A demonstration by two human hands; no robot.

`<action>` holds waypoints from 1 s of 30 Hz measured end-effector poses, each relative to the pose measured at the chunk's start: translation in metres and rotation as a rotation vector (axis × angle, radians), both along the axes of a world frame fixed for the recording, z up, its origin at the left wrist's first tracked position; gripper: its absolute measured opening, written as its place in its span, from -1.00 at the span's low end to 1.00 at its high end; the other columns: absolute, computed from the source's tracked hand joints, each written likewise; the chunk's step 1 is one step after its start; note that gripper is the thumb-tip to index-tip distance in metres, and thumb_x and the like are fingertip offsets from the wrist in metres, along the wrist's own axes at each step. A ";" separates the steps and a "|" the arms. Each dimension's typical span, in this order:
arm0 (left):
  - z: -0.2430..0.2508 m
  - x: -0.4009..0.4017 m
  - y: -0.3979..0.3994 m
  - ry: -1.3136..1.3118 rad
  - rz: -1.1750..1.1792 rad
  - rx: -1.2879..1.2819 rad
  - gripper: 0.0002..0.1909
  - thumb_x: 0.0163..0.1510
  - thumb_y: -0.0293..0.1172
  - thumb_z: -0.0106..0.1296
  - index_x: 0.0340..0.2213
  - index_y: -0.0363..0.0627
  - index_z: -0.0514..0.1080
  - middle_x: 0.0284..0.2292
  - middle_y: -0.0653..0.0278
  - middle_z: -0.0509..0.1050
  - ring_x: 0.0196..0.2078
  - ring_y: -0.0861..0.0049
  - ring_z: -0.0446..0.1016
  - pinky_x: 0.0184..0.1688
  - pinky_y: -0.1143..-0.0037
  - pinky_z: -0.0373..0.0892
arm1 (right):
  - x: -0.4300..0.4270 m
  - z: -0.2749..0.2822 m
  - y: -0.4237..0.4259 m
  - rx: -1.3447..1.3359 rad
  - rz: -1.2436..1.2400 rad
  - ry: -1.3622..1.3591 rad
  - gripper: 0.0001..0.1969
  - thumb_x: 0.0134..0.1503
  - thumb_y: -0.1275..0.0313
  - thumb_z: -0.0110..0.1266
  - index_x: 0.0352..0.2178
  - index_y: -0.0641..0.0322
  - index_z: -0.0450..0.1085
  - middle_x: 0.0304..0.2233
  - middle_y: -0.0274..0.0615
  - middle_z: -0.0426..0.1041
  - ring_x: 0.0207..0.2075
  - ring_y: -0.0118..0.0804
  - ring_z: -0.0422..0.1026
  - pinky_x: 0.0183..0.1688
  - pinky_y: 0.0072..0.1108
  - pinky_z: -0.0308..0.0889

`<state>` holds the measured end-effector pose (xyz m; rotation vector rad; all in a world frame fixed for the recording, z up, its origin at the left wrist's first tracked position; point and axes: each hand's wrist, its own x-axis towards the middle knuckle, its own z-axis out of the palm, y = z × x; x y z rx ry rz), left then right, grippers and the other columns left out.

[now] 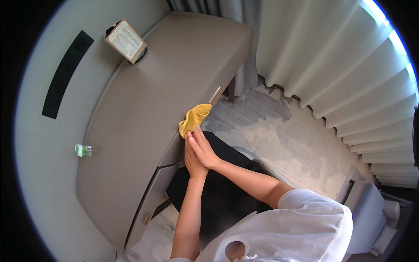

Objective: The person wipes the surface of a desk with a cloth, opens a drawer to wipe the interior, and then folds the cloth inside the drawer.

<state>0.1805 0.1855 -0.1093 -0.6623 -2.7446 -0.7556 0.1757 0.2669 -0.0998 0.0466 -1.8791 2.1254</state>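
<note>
Both palms are pressed flat together, fingers straight, just in front of the desk [140, 88]. My left hand [193, 162] lies on the left side and my right hand [206, 150] on the right. A folded yellow cloth [194, 118] sticks out past the fingertips, gripped between the two hands. It overlaps the desk's front edge and drawer front, close to a drawer handle [215, 95]. Whatever part of the cloth lies between the palms is hidden.
A clipboard-like stand with a printed sheet [126, 39] and a small clear container with a green-and-white top [83, 150] stand along the wall side. A black panel [67, 74] is on the wall. Curtains [314, 65], patterned carpet [284, 140] and a grey chair [366, 216] are to the right.
</note>
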 end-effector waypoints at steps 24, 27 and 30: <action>0.002 -0.045 0.031 -0.052 -0.372 -0.245 -0.28 0.05 -0.55 0.04 0.22 -0.31 0.05 0.24 0.03 0.13 0.31 0.23 0.09 0.29 0.35 0.16 | -0.055 -0.069 0.047 -0.364 -0.251 -0.121 -0.63 0.21 0.35 -0.25 0.00 0.35 0.15 -0.02 -0.01 0.25 0.07 -0.18 0.19 0.19 -0.49 0.02; 0.009 -0.049 0.042 -0.045 -0.404 -0.301 -0.43 0.16 -0.55 -0.19 0.21 -0.34 0.09 0.26 0.08 0.12 0.33 0.31 0.06 0.32 0.39 0.10 | -0.070 -0.077 0.066 -0.395 -0.287 -0.098 -0.57 0.21 0.38 -0.26 0.08 0.36 0.12 0.04 0.01 0.23 0.11 -0.18 0.17 0.21 -0.48 0.01; 0.009 -0.050 0.043 -0.033 -0.393 -0.294 -0.38 0.11 -0.57 -0.10 0.21 -0.34 0.08 0.25 0.05 0.12 0.33 0.26 0.07 0.30 0.38 0.13 | -0.064 -0.070 0.064 -0.485 -0.187 -0.165 -0.55 0.26 0.35 -0.25 0.14 0.36 0.08 0.09 -0.03 0.21 0.15 -0.22 0.15 0.23 -0.48 0.00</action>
